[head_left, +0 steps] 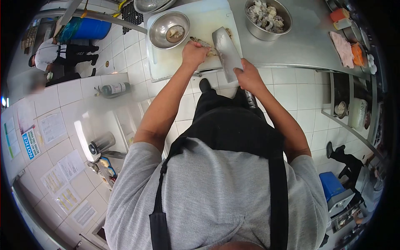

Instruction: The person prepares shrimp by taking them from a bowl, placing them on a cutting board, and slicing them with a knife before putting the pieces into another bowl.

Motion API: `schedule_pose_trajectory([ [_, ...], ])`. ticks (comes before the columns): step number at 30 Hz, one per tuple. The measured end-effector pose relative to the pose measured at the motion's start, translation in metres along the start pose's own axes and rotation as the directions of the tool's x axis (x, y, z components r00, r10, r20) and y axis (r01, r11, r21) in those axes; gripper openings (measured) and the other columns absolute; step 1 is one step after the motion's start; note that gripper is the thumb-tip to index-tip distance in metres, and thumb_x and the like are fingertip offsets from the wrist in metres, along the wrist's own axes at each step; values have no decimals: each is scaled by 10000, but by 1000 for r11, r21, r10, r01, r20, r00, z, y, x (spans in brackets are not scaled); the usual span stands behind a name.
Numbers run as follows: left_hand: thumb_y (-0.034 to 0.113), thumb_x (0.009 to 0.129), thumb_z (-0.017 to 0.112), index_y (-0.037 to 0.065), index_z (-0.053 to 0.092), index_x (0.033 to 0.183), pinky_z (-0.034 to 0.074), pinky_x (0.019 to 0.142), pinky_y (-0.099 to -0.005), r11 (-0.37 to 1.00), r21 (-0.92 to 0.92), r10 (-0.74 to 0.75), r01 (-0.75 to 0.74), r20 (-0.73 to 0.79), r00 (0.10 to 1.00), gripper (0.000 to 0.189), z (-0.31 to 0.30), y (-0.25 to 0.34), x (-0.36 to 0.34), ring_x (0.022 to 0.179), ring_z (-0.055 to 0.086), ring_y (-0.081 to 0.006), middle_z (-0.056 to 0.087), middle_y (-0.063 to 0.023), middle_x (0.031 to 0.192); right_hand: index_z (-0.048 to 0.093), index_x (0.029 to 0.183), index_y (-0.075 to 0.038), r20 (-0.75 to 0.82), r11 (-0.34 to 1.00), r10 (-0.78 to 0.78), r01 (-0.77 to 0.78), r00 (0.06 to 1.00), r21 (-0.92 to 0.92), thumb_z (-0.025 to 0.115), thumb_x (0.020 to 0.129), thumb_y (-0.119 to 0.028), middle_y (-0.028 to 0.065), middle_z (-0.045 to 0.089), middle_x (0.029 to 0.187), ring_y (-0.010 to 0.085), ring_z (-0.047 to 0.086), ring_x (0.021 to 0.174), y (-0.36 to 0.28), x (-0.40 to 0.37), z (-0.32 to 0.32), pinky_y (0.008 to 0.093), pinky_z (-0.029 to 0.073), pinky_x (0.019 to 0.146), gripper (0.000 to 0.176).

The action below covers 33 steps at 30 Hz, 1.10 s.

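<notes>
My left hand (195, 54) is closed on a small greyish piece of food (201, 42) over the white cutting board (160, 66). In my right hand (250, 77) is the handle of a wide cleaver (227, 53), whose blade lies tilted across the board's right part, just right of the piece. Small scraps show beside the blade. A steel bowl (158, 33) with some food in it stands on the board, left of my left hand. Beyond the cleaver to the right, a deep steel pot (267, 36) holds a heap of greyish pieces.
The steel counter (304, 48) carries a pink cloth (341, 49), an orange cloth (357, 54) and containers at the right. More bowls (151, 4) stand at the back left. Two other people are in view, one at the far left and one at the lower right.
</notes>
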<state>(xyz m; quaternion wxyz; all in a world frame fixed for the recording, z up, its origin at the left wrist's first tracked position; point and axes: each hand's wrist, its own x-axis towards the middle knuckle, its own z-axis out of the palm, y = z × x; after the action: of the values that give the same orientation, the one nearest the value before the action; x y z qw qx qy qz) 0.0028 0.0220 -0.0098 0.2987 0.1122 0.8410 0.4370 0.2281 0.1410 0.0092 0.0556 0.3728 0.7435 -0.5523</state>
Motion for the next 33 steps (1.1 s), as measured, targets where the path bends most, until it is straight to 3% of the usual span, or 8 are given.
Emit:
schedule_pose_trajectory([
  [2,180,803,913,-4,578,988,472,456,-323,999,33,34,-33,-9,999,425,3,-8,5,551,608,-170,694,-115,798,593,1262,78,-27,994,-94,92,995,-57,652,975,-233,381,706,1086,527,711,1007,11,-3,6,558,544,966,427],
  [8,349,742,886,11,674,980,582,695,-335,812,536,246,-232,47,968,465,-11,15,-14,737,730,-193,744,-134,834,591,1254,72,-113,891,-239,172,964,-421,599,996,-209,359,722,1090,529,700,1049,-13,11,-26,579,550,974,382],
  [15,273,847,802,62,743,1099,586,848,-451,878,335,292,-343,192,937,334,-43,5,-40,899,752,-340,760,-171,960,579,1171,56,-187,840,-348,217,919,-497,590,995,-134,344,724,999,522,711,994,-52,-16,-49,600,554,923,259],
  [18,183,901,768,86,757,1127,568,855,-445,720,429,514,-546,199,834,246,-42,-1,-36,964,728,-320,736,-138,1041,581,1178,57,19,843,-263,240,965,-482,590,998,-131,340,721,999,518,708,1002,-48,-19,-49,597,549,926,260],
  [20,133,909,754,109,757,1125,539,873,-477,346,552,761,-759,308,571,217,-34,-5,-27,1074,682,-328,708,-110,1115,583,1183,58,25,851,-223,207,975,-483,592,999,-133,339,722,1005,517,705,1009,-40,-15,-49,600,544,929,265],
  [24,143,942,711,123,766,1101,490,981,-475,344,608,796,-716,216,566,169,-14,1,-37,1130,635,-326,698,-105,1108,573,1216,58,-50,839,-281,220,959,-497,594,1007,-136,335,720,1038,517,699,1020,-34,-15,-57,603,541,923,286],
  [29,288,948,683,51,784,1007,530,858,-569,453,737,465,-502,285,838,265,-8,30,-30,941,736,-377,761,-164,954,537,1183,35,-114,799,-378,261,919,-542,583,1003,-95,316,701,1060,511,703,983,-46,-40,-53,595,556,887,227],
  [33,288,906,706,40,790,987,569,833,-558,476,725,384,-497,338,859,274,-12,51,-25,820,755,-394,766,-174,845,523,1138,0,-39,720,-412,299,910,-626,575,954,-36,276,678,1006,483,727,900,-47,-37,-34,557,601,804,195],
])
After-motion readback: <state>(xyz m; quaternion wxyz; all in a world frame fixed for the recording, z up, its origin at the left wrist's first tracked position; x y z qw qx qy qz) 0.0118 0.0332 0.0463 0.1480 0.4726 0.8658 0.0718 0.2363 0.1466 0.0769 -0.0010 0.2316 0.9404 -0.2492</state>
